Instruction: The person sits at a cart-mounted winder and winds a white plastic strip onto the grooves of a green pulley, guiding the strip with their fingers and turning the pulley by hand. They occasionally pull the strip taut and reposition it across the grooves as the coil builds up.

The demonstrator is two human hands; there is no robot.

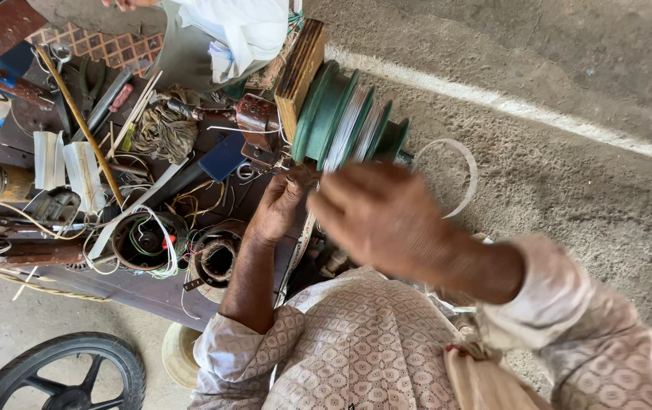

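closest to me, the right hand [386, 220] sweeps in front of the green stepped pulley [348, 125], too blurred to tell whether its grip is spread or pressed together. behind it the left hand [280, 201] pinches a thin pale wire [295, 168] at the pulley's foot, likely to steer it into the grooves. pale windings fill those grooves. stators [143, 243] and wire scraps crowd the counter [113, 292], within reach.

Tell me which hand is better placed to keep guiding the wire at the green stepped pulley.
Probably the left hand: its fingers sit right at the thin wire beside the green stepped pulley, pinching near its base. The right hand is raised above the workbench, motion-blurred, apparently gripping nothing.
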